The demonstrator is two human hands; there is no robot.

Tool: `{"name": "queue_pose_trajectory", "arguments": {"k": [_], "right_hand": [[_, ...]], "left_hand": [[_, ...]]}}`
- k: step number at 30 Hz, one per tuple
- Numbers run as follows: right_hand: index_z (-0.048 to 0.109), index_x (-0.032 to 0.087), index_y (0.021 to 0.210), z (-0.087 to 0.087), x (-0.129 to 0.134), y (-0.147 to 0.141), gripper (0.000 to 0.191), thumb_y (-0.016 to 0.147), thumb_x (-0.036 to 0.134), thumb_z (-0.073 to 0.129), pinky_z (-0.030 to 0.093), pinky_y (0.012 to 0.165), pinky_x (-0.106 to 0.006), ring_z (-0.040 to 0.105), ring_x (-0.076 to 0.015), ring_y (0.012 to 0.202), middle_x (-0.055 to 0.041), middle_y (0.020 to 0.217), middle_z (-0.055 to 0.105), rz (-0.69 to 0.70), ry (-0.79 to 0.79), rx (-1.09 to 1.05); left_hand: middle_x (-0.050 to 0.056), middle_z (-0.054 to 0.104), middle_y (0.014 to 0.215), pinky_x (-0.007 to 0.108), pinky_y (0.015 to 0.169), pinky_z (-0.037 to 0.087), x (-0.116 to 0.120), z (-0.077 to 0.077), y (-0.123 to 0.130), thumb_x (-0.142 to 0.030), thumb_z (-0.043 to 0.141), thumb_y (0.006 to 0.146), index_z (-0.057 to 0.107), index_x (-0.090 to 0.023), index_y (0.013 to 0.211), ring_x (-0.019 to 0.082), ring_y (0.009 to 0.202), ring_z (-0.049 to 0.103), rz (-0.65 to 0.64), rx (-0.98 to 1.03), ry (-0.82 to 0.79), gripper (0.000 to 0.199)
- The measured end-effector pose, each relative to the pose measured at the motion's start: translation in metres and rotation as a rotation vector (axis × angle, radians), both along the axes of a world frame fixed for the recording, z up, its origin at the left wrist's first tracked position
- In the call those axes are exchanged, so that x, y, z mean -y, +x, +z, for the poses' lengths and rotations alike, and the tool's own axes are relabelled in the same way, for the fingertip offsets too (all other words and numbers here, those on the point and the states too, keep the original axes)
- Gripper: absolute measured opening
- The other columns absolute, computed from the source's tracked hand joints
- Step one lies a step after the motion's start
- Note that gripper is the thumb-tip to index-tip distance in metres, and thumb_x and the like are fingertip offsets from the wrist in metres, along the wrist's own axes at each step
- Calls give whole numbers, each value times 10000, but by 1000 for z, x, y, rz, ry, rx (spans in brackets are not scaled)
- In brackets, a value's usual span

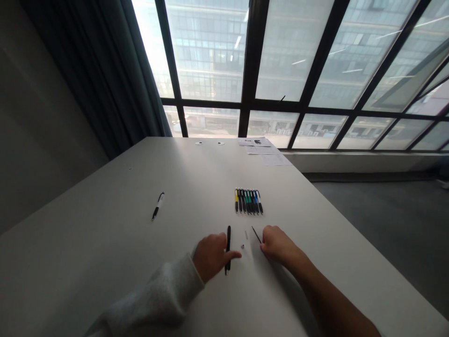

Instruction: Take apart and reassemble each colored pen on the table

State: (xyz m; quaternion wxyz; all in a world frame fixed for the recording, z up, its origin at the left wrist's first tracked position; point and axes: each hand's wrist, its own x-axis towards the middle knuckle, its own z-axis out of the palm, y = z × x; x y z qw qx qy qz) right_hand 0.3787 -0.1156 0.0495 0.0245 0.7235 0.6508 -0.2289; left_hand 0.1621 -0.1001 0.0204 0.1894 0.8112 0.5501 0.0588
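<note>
My left hand (pixel 211 255), in a light grey sleeve, is closed around a black pen barrel (pixel 228 236). The thumb lies across the barrel, with the fingers curled on its left side. In the fingertips of my right hand (pixel 279 242) is a thin dark pen refill (pixel 256 234), its free end pointing up and to the left. Between the hands, a small pen tip (pixel 242 246) lies on the white table (pixel 196 187). Just beyond it is a thin, pale piece (pixel 246 235) that looks like a spring.
Beyond my hands, several pens (pixel 249 202) with yellow, black, green, blue and white barrels lie side by side. A white-and-black pen (pixel 157 206) rests alone to the left. Printed papers (pixel 261 150) lie at the far right corner, near the windows.
</note>
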Motion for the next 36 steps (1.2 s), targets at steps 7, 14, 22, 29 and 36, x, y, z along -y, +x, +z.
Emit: {"name": "queue_pose_trajectory", "arguments": {"k": [7,14,22,29,36], "right_hand": [[563,153,525,0,-6,4,162,628,74,662,450,474,-248,677,-221,558,-102,526,646,-26,-93,-150],[493,191,706,34,-28,-11,114,774,232,576,479,402,-197,659,-144,533,12,598,632,16,105,-897],[589,170,809,50,-44,-55,143,761,264,687,609,581,-317,699,-181,697,-25,747,699,42,406,-1372],[594,170,852,47,-38,-55,108,823,242,668,587,662,-323,684,-156,678,-32,776,713,81,392,-1345],[644,163,859,52,-32,-62,75,859,237,637,542,677,-305,657,-164,719,-51,814,704,114,450,-1061]], "left_hand": [[34,642,708,293,646,376,-9,6,-14,-395,654,818,599,-182,715,204,720,589,-18,196,-117,243],[22,624,798,262,637,438,-12,2,-28,-515,374,951,548,-173,1005,144,685,548,-151,601,-275,388],[35,573,843,332,775,464,-14,-19,-31,-605,426,941,523,-154,1094,168,794,582,-153,1050,-390,487],[16,544,828,305,749,453,-17,-20,-36,-531,465,961,559,-146,1091,147,774,561,-167,1084,-430,417],[5,548,796,282,720,446,-22,-14,-42,-496,463,972,578,-156,1069,133,728,540,-201,1079,-430,372]]}}
